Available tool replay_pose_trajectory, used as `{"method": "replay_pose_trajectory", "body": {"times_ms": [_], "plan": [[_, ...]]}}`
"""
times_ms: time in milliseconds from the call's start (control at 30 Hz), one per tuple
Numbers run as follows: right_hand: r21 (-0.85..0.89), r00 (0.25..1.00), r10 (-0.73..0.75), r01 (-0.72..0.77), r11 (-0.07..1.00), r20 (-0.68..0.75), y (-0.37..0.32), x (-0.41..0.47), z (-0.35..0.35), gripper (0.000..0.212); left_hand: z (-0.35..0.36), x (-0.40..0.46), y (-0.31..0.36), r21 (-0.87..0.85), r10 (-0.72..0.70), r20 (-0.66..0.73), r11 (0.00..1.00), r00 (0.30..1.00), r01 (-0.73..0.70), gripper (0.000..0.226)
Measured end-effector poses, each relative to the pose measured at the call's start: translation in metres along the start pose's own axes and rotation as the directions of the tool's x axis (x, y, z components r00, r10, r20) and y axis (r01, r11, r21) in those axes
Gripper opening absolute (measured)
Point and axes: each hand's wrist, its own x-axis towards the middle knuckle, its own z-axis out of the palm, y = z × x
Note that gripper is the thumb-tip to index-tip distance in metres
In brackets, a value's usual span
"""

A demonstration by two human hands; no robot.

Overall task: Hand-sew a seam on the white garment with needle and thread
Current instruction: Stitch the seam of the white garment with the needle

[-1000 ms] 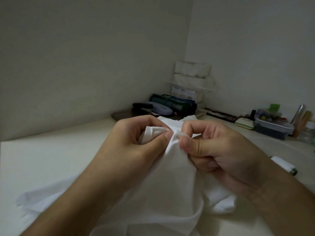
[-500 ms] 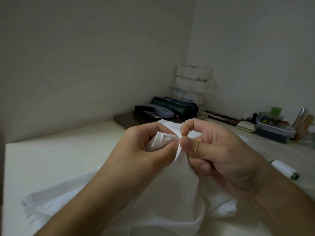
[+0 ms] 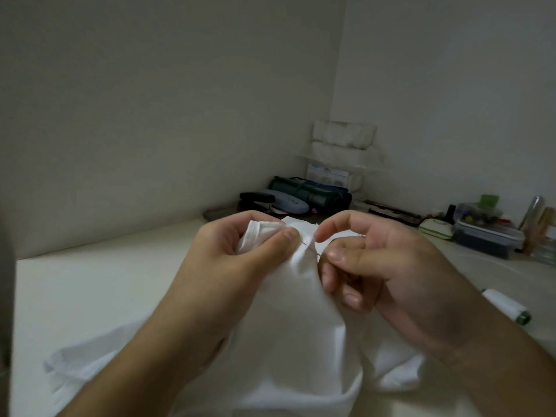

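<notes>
White cotton, the garment (image 3: 301, 320), is bunched up off the table (image 3: 99, 284) between your two hands, its folded edge raised and the rest trailing down toward you. Your left hand (image 3: 240, 257) pinches that hem, thumb pressed against curled fingers right at the fold. Just beside that pinch the needle (image 3: 310, 247) lies slantwise through the cloth, a thin grey line. Your right hand (image 3: 382, 266) sits on its far side, thumb and forefinger close on either side of the needle's lower end; whether they actually clamp it or only hover I cannot tell.

Judging from this, the risks are small but real. The point sits very near your left thumb, so a hard push could prick it. If your right fingers slip on the shaft, the needle may slide back out and the stitch is lost. The thread itself is too fine to see, so a snag or knot under the bunched folds could go unnoticed. The thread spool (image 3: 508, 307) lies well off to the right of your right wrist, where a sleeve or elbow could roll it.
</notes>
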Motion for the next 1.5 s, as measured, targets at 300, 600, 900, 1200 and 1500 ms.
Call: {"method": "replay_pose_trajectory", "body": {"times_ms": [300, 600, 900, 1200, 1500], "plan": [[-0.073, 0.987, -0.134, 0.127, 0.989, -0.094, 0.006, -0.001, 0.016, 0.019, 0.005, 0.001, -0.005, 0.028, -0.003, -0.016, 1.0, 1.0, 0.003, 0.014], [-0.241, 0.97, -0.2, 0.163, 0.957, -0.138, 0.002, -0.007, 0.024, 0.013, 0.009, -0.002, -0.004, 0.051, -0.018, 0.028, 0.999, 0.999, 0.016, 0.016], [-0.534, 0.906, -0.417, 0.319, 0.783, -0.07, 0.009, -0.003, 0.024, 0.021, 0.007, 0.0, -0.006, 0.076, -0.041, 0.055, 0.996, 0.998, 0.037, 0.007], [-0.153, 0.937, -0.288, 0.261, 0.953, -0.196, 0.013, 0.002, 0.02, 0.014, 0.01, -0.001, -0.004, 0.044, -0.029, 0.039, 0.999, 0.999, 0.027, 0.021], [-0.01, 0.91, -0.305, 0.315, 0.949, -0.281, 0.012, 0.005, 0.018, 0.01, 0.007, -0.001, -0.008, 0.11, 0.06, 0.08, 0.992, 0.995, -0.068, 0.026]]}}
